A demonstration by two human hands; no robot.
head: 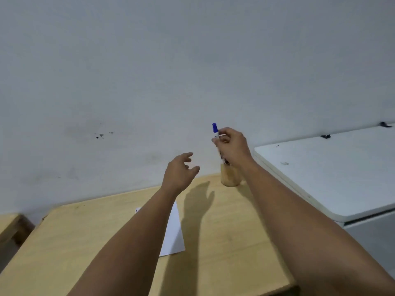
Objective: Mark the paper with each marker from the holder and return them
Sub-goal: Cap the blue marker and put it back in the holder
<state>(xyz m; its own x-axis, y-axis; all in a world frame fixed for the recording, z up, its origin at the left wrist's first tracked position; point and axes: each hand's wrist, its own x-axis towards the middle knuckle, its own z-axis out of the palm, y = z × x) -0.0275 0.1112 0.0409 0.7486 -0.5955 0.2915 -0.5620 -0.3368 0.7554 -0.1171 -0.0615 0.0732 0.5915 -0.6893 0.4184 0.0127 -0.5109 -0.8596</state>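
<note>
From the head camera, the right hand (232, 146) was raised above the holder (229, 175), its fingers pinched around a blue-capped marker (215, 130) held nearly upright, cap on top, its lower end just over the holder's mouth. The holder stood near the far edge of the wooden table (224, 242), close to the wall (192, 60). The left hand (179, 174) hovered over the table with fingers spread loosely, holding nothing. The paper (174, 231) lay flat on the table, partly hidden under the left forearm
</note>
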